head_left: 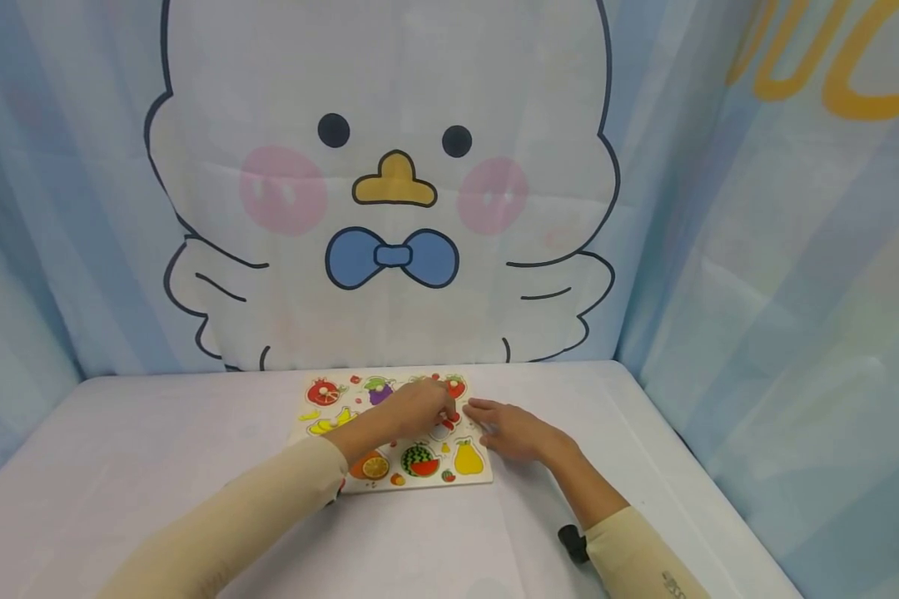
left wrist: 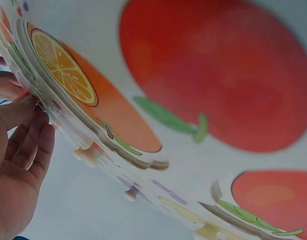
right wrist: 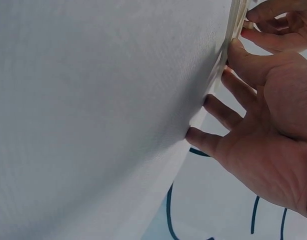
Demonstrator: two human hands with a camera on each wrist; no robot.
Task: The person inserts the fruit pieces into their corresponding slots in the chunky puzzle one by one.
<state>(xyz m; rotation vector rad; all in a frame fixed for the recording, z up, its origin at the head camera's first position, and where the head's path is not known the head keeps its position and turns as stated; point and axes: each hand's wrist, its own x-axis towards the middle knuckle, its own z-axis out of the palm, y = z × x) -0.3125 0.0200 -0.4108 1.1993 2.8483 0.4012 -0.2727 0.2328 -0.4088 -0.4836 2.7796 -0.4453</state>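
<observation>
A white fruit puzzle board point(head_left: 429, 483) lies flat at the back of the table, with knobbed wooden pieces in it. My left hand point(head_left: 415, 408) reaches across its right half, thumb and fingertips pinching the small knob of a red puzzle piece point(head_left: 454, 418), mostly hidden by the fingers. Just below shows a greyish recess point(head_left: 442, 431). My right hand point(right wrist: 278, 115) has its fingers spread along the board's right edge, fingertips against the tablecloth and thumb at the board's side. Nearby in the board are a pear point(head_left: 468, 457), a watermelon point(head_left: 419, 460) and an orange point(left wrist: 63, 67).
Grapes point(head_left: 379, 393), bananas point(head_left: 333, 422) and a pomegranate point(head_left: 324, 392) occupy the board's left and back. A white cloth covers the table point(head_left: 419, 549). Behind it hangs a curtain point(head_left: 389, 324) printed with a cartoon chick. A black device point(head_left: 573, 543) sits at the right sleeve's cuff.
</observation>
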